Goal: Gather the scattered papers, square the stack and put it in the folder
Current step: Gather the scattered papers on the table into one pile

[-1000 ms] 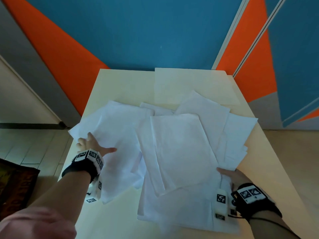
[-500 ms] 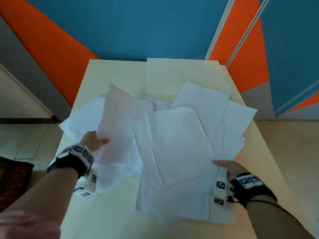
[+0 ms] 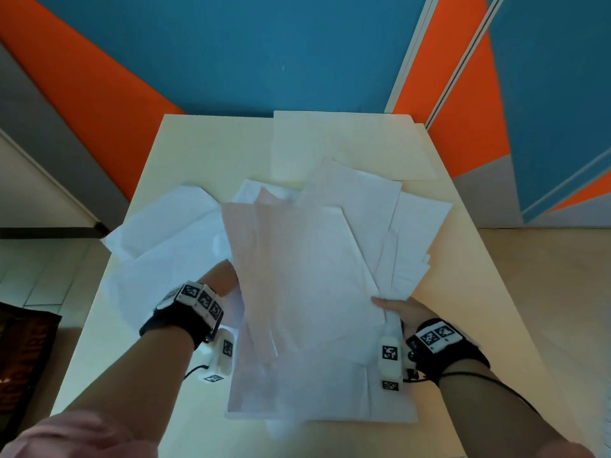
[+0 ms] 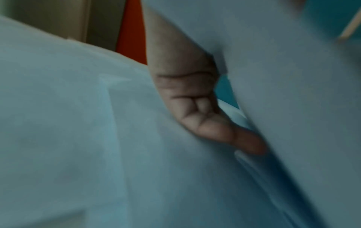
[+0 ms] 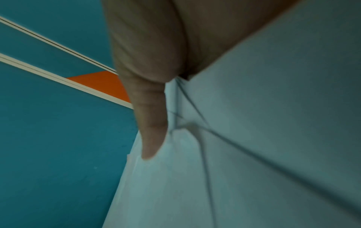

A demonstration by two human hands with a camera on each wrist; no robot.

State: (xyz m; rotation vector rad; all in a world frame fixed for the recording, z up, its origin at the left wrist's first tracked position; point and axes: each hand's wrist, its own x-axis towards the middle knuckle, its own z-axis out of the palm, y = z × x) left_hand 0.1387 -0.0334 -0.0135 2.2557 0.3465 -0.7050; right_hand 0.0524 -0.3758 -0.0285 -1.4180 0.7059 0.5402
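Note:
A loose pile of white papers lies fanned across the middle of the cream table. My left hand grips raised sheets at the pile's left edge. In the left wrist view its fingers sit curled between two sheets. More loose sheets lie flat to the left, overhanging the table edge. My right hand pinches the pile's right edge, its thumb on top of the papers. The cream folder lies shut and flat at the back, partly under the pile.
The table is small, with its left and right edges close to both hands. A blue and orange wall stands right behind it. A dark mat lies on the floor at the left.
My left hand has lifted sheets from the left side and carried them right, onto the middle pile. The right hand has kept its hold on the pile's right edge.

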